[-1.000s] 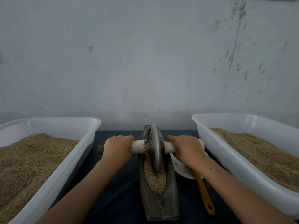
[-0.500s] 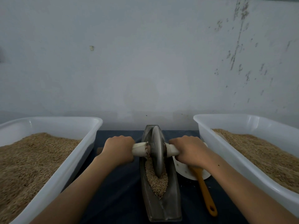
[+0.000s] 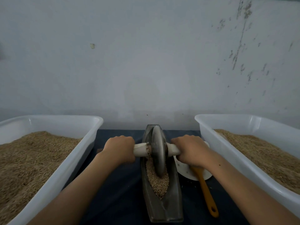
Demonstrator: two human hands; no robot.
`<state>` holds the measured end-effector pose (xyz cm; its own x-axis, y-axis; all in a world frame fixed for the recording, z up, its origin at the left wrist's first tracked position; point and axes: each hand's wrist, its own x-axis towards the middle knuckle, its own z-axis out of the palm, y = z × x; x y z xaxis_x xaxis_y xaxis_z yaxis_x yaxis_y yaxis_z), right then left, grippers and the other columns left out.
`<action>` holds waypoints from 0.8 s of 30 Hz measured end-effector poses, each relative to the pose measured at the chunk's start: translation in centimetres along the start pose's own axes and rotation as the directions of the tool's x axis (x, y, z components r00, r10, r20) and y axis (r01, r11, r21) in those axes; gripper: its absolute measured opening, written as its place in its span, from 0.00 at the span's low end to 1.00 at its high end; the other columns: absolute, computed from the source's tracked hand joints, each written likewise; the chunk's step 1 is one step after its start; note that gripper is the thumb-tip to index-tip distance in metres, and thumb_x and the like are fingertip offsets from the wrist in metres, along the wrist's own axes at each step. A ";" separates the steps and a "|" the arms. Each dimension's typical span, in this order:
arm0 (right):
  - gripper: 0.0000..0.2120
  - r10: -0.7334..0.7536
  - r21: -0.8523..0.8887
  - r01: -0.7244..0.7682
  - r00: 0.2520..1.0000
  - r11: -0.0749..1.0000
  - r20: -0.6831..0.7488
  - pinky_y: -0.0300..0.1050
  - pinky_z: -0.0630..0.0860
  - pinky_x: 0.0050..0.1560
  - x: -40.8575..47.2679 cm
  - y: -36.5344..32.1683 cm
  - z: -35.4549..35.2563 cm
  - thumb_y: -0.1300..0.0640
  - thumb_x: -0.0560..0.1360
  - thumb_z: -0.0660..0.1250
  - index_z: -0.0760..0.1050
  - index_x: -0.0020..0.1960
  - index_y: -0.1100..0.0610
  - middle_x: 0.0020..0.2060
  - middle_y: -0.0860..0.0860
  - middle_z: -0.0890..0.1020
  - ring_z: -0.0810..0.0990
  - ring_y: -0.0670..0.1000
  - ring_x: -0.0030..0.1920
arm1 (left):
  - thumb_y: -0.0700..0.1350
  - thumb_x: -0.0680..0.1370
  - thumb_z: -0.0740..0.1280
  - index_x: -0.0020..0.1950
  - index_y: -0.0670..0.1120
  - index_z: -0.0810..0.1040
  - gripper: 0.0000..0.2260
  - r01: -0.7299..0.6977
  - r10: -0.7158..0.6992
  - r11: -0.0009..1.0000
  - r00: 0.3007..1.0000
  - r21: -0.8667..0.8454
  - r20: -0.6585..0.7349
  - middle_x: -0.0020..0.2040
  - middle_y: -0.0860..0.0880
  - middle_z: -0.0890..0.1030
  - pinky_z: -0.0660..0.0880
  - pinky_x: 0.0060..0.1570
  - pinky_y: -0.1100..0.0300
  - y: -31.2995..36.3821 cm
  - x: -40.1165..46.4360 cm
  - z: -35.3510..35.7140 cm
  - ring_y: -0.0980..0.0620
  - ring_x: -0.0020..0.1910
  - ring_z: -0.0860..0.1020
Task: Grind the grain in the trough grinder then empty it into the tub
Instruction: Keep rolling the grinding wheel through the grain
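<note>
Two hands are seen in the single head view, each closed around one end of the pale axle handle [image 3: 141, 149] that runs through the grinding wheel [image 3: 158, 153]. The left hand [image 3: 119, 150] is wrapped on the stub left of the wheel, the right hand [image 3: 191, 151] on the stub right of it. The wheel stands upright on edge in the trough grinder [image 3: 162, 207], toward its far half, with the grain [image 3: 158, 182] heaped in the trough just nearer than the wheel.

The grinding step is judged to be in hand; emptying has not begun. A rolling stroke back over the heap is called for next, with the axle kept level so the wheel stays in the groove.

The trough's long axis runs straight away from the person toward the wall. The left tub [image 3: 68, 168] and the right tub [image 3: 227, 153] flank the trough; an orange-handled scoop [image 3: 207, 194] lies just right of it.
</note>
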<state>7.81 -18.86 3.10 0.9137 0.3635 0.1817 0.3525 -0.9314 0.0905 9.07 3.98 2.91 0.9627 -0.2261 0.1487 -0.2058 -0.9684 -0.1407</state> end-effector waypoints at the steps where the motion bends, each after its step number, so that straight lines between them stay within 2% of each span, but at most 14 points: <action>1: 0.09 -0.007 0.012 0.006 0.999 1.000 0.050 0.43 0.67 0.38 0.0 0.0 -0.3 0.57 0.72 0.66 0.68 0.46 0.45 0.44 0.48 0.79 0.78 0.50 0.45 | 0.51 0.71 0.69 0.57 0.48 0.74 0.17 -0.004 0.004 1.000 0.999 -0.006 0.043 0.47 0.50 0.78 0.68 0.40 0.59 0.0 0.0 -0.1 0.51 0.43 0.75; 4: 0.09 -0.014 0.034 0.008 0.987 0.999 0.162 0.41 0.68 0.34 -0.1 0.0 -1.0 0.57 0.71 0.67 0.71 0.47 0.45 0.43 0.48 0.80 0.78 0.49 0.44 | 0.52 0.70 0.70 0.58 0.47 0.74 0.19 -0.015 0.017 1.000 0.993 -0.019 0.117 0.44 0.51 0.75 0.69 0.40 0.59 -0.1 0.0 -0.4 0.51 0.42 0.74; 7: 0.09 -0.003 0.017 0.001 0.989 1.000 0.146 0.43 0.68 0.36 0.0 0.0 -0.8 0.57 0.71 0.67 0.74 0.50 0.48 0.44 0.48 0.80 0.79 0.50 0.44 | 0.53 0.70 0.70 0.57 0.48 0.75 0.18 -0.018 0.021 0.999 0.995 -0.030 0.101 0.42 0.52 0.74 0.69 0.41 0.58 -0.3 0.1 -0.3 0.51 0.41 0.74; 10: 0.06 0.000 -0.001 0.000 1.000 1.000 0.000 0.44 0.67 0.38 0.1 -0.1 0.0 0.57 0.73 0.64 0.71 0.48 0.48 0.43 0.48 0.80 0.78 0.51 0.44 | 0.52 0.71 0.69 0.53 0.50 0.76 0.13 -0.011 0.011 0.999 1.000 -0.032 0.002 0.41 0.53 0.75 0.68 0.39 0.59 -0.2 0.1 0.0 0.52 0.40 0.74; 13: 0.05 0.017 -0.017 -0.020 0.985 1.000 -0.172 0.46 0.69 0.41 0.4 -0.1 1.3 0.55 0.76 0.62 0.66 0.47 0.48 0.44 0.49 0.80 0.79 0.53 0.45 | 0.51 0.74 0.66 0.52 0.51 0.75 0.09 0.010 -0.013 1.000 0.990 -0.021 -0.142 0.44 0.52 0.78 0.66 0.39 0.58 0.1 0.0 0.4 0.51 0.42 0.76; 15: 0.03 0.024 -0.025 -0.032 0.961 0.999 -0.276 0.45 0.66 0.40 0.5 -0.2 2.0 0.55 0.76 0.61 0.67 0.48 0.49 0.44 0.48 0.80 0.79 0.53 0.45 | 0.50 0.75 0.64 0.52 0.51 0.73 0.07 0.020 -0.024 1.000 0.967 -0.017 -0.252 0.45 0.52 0.78 0.65 0.38 0.59 0.3 -0.2 0.8 0.51 0.44 0.77; 17: 0.04 0.034 -0.029 -0.045 0.950 0.999 -0.309 0.45 0.62 0.39 0.5 -0.1 2.4 0.56 0.76 0.62 0.66 0.47 0.50 0.43 0.48 0.80 0.78 0.53 0.44 | 0.50 0.76 0.63 0.52 0.51 0.72 0.07 0.020 -0.023 1.000 0.948 -0.012 -0.318 0.45 0.52 0.78 0.64 0.38 0.59 0.4 -0.3 1.1 0.51 0.45 0.77; 20: 0.06 0.029 -0.020 -0.036 0.964 0.999 -0.266 0.45 0.63 0.39 0.4 -0.1 2.2 0.56 0.75 0.62 0.64 0.46 0.49 0.43 0.48 0.80 0.78 0.53 0.44 | 0.50 0.76 0.63 0.53 0.52 0.73 0.08 0.009 -0.005 1.000 0.950 0.010 -0.312 0.46 0.52 0.78 0.65 0.38 0.59 0.4 -0.4 1.2 0.52 0.45 0.77; 22: 0.07 0.021 -0.022 -0.026 0.982 0.999 -0.186 0.45 0.68 0.39 0.3 0.0 1.5 0.56 0.75 0.63 0.65 0.46 0.48 0.43 0.48 0.80 0.78 0.53 0.44 | 0.51 0.75 0.64 0.54 0.51 0.74 0.09 0.002 0.003 1.000 0.973 0.020 -0.229 0.47 0.52 0.79 0.66 0.39 0.59 0.2 -0.4 0.8 0.51 0.45 0.77; 24: 0.08 0.005 -0.009 -0.006 0.996 1.000 -0.089 0.45 0.68 0.40 0.1 0.0 0.6 0.57 0.73 0.64 0.66 0.45 0.47 0.42 0.48 0.78 0.78 0.52 0.44 | 0.51 0.73 0.66 0.55 0.50 0.75 0.12 -0.006 0.009 1.000 0.993 0.022 -0.121 0.47 0.51 0.79 0.67 0.40 0.59 0.0 -0.3 0.4 0.51 0.46 0.78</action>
<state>8.05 -18.86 2.52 0.8938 0.3588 0.2689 0.3450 -0.9334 0.0986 8.81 4.07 2.43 0.9325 -0.2455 0.2651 -0.2075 -0.9645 -0.1634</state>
